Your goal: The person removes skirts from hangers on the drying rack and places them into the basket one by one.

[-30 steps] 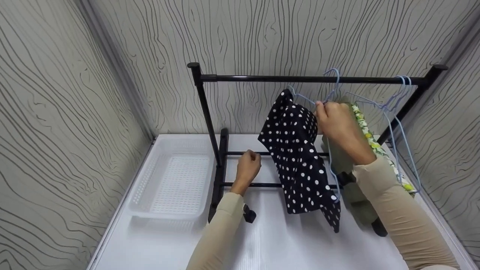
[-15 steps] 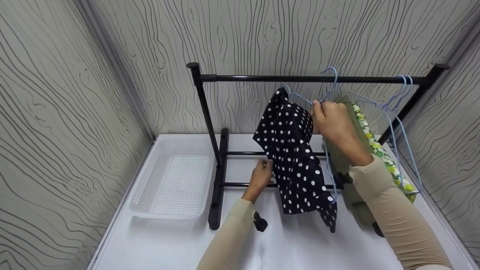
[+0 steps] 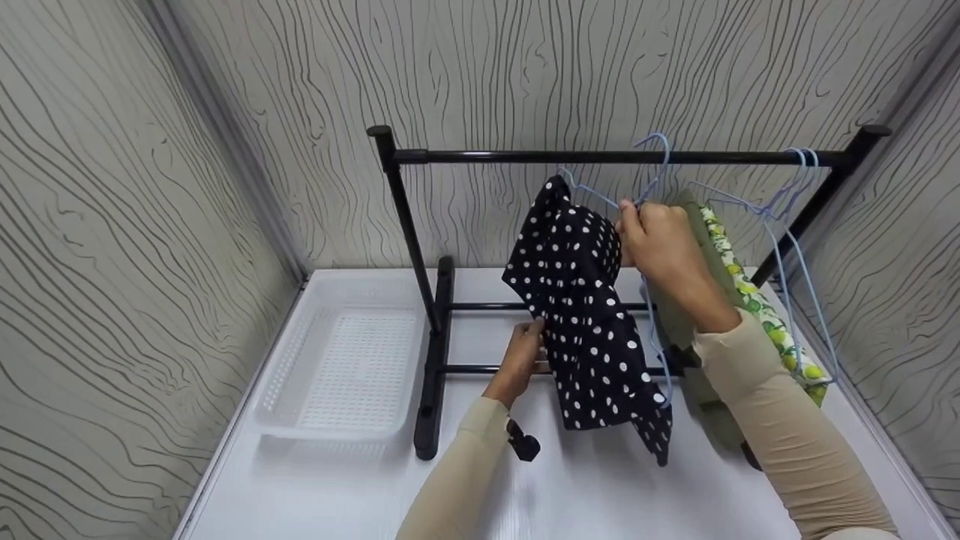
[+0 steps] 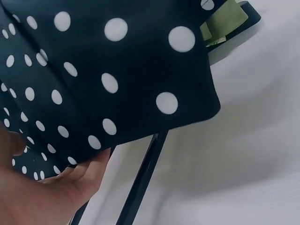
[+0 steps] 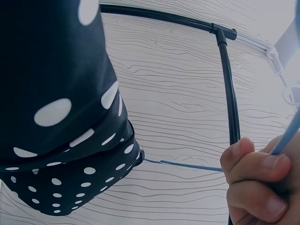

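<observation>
My right hand (image 3: pixel 667 244) grips a blue wire hanger (image 3: pixel 658 161) just below its hook, which is over the rack's top bar; the right wrist view shows the curled fingers (image 5: pixel 258 183) on the wire. A black cloth with white polka dots (image 3: pixel 585 322) hangs from this hanger's left side, its garment type unclear. At the cloth's left edge is my left hand (image 3: pixel 519 356). In the left wrist view that hand's fingers (image 4: pixel 96 173) reach behind the cloth's lower edge, their tips hidden, with the thumb apart on the near side.
A black clothes rack (image 3: pixel 480 157) stands on the white table (image 3: pixel 322 495). At its right end hang further blue hangers (image 3: pixel 806 277), an olive-green cloth (image 3: pixel 712 405) and a lemon-print cloth (image 3: pixel 757 307). Left of the rack sits a white plastic basket (image 3: pixel 274 382).
My left hand has moved right to the polka-dot cloth, and its fingers have gone behind the edge. My right hand and the hanger have shifted slightly left.
</observation>
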